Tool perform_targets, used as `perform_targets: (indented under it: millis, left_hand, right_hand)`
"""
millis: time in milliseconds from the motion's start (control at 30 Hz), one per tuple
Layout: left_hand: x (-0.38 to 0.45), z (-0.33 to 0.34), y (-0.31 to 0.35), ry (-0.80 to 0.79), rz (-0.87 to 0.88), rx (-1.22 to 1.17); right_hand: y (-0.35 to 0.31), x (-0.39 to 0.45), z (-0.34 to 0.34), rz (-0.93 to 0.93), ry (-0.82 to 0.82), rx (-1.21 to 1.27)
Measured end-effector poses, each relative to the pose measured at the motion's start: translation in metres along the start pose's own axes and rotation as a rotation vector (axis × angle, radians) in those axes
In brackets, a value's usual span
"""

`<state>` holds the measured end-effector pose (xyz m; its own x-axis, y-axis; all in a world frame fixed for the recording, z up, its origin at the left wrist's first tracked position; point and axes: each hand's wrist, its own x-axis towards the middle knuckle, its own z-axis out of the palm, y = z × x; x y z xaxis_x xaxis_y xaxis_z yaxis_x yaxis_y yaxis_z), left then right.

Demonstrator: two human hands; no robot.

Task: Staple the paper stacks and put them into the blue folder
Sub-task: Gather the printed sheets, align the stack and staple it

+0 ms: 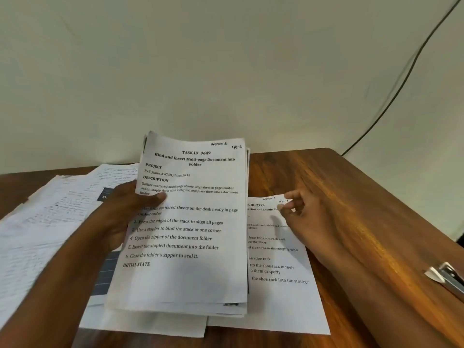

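— Papers first: where is the stack?
— Left hand (125, 212) grips the paper stack (185, 222) by its left edge, thumb on the top page, lifted above the wooden desk (351, 182).
— And the right hand (301, 212)?
— Fingers loosely curled, holding nothing, over a loose sheet (276, 272) lying on the desk.
— Anything else?
— More papers (50, 222) lie at left; a metal stapler (447, 277) sits at the right edge.

White black-printed paper stack (185, 222), brown streaky wood-grain table (326, 177), pale cream wall (226, 59), black cable (401, 84)
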<state>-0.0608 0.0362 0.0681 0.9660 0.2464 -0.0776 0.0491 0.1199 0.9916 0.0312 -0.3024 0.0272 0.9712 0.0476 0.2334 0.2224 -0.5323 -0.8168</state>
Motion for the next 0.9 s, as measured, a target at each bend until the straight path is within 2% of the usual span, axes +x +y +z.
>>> perform_targets:
  millis: [67, 200, 367, 633, 900]
  left_hand:
    - [0.002, -0.002, -0.003, 0.013, -0.020, 0.015]
    - [0.005, -0.004, -0.015, -0.024, -0.111, -0.014]
    - [0.006, -0.010, -0.020, -0.086, -0.146, -0.028]
    - [0.005, -0.013, -0.016, -0.109, -0.075, -0.018]
    - [0.004, -0.007, -0.013, -0.138, -0.030, 0.006]
  right_hand:
    - [0.013, 0.009, -0.004, 0.091, 0.006, -0.046]
    - [0.021, 0.017, -0.004, 0.270, -0.037, 0.180]
    - [0.021, 0.022, 0.009, 0.262, -0.012, 0.266]
    - [0.006, 0.024, -0.004, 0.238, 0.069, 0.800]
    - [-0.004, 0.023, -0.015, 0.192, 0.136, 0.953]
